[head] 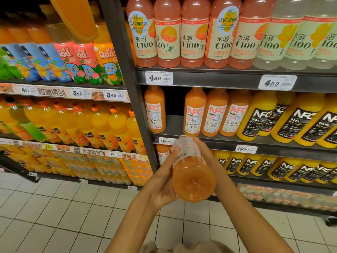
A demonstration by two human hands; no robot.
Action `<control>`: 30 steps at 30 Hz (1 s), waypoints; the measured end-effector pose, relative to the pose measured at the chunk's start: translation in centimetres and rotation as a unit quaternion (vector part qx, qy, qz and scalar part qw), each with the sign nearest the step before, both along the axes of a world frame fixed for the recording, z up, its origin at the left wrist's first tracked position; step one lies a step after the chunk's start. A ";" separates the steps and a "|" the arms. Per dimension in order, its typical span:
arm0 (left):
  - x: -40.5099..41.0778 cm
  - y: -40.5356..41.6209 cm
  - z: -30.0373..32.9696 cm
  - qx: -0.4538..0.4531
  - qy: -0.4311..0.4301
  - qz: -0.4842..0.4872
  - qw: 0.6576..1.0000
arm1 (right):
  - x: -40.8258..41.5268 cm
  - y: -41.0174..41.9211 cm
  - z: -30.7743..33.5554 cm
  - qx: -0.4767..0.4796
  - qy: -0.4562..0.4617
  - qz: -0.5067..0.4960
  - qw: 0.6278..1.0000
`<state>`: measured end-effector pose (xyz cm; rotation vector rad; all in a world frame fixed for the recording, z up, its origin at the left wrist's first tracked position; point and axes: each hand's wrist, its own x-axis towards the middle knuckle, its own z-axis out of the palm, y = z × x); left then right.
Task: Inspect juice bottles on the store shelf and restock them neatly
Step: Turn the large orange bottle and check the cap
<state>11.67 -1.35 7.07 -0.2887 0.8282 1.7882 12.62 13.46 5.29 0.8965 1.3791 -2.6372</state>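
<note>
Both hands hold one orange NFC juice bottle [191, 172] in front of the shelving, tipped so its base faces me and its white barcode label faces up. My left hand [162, 179] grips its left side, thumb along the label. My right hand [207, 152] wraps the right side, mostly hidden behind the bottle. On the middle shelf [206, 141] stand matching pink-label NFC bottles [215, 112], with a gap [174, 110] between a lone bottle [155, 109] at the left and the row to its right.
Black-label NFC orange bottles [299, 117] fill the shelf's right part and the shelf below. C100 bottles [193, 31] stand on the top shelf. A left shelving unit holds Qoo bottles [80, 61] and orange soda. White tiled floor [54, 216] lies below.
</note>
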 end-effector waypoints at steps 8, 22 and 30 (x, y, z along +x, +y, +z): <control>-0.4 -0.4 0.3 -0.045 0.143 -0.027 0.988 | -3.6 1.5 2.6 -0.011 -0.012 -0.033 0.999; 0.0 -1.1 -2.1 -0.023 0.228 -0.016 0.973 | -1.6 2.4 6.1 0.098 0.154 -0.048 0.982; -0.2 -0.5 -2.8 -0.064 0.319 -0.035 0.945 | -1.2 2.2 7.2 0.061 0.275 0.040 0.959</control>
